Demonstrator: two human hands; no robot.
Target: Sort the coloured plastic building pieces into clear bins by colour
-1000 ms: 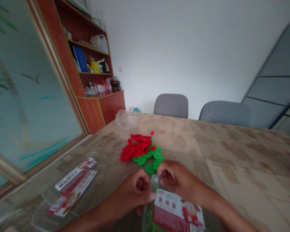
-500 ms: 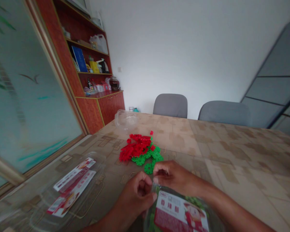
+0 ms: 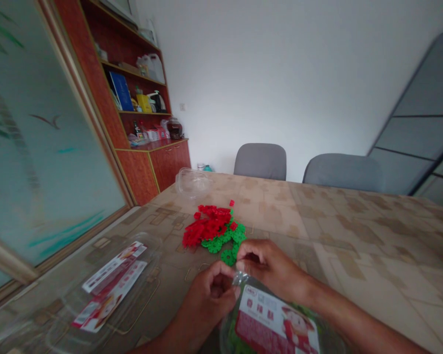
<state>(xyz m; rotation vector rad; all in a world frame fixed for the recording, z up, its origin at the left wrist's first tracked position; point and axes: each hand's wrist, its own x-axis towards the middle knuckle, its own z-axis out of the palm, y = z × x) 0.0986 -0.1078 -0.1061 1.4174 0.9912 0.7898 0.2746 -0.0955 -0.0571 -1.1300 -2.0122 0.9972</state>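
At far left, a flat transparent plastic tray or lid (image 3: 153,246) lies on the table (image 3: 372,246), with printed labels (image 3: 114,265) running diagonally across it. Next, toward the back edge, stands a transparent tub (image 3: 194,184). Nearer, at centre, a heap of red pieces (image 3: 208,226) adjoins green notched discs (image 3: 214,244), just beyond the hands.

The left hand (image 3: 214,297) is located at the left of a transparent lidded container (image 3: 226,334), with its thumb and forefinger brought together on the container's far-left corner (image 3: 241,278). This corner is the controlling reference: it sits between the two sets of fingertips, and the body of the container extends from it toward the wearer and to the right. Neither hand is distinctly nearer; both meet at the corner. The container shows green contents and carries a red-and-white label (image 3: 276,319) on top.

The right hand (image 3: 271,265) reaches in from the right, its forearm passing over the container's far-right side. Its fingers are curled at the far side of the same corner; whether they are clamped on the plastic cannot be told.

The container's near end is cut off by the lower border, so its long axis cannot be confirmed. The fingers obscure part of the corner, and the label's small print is illegible.
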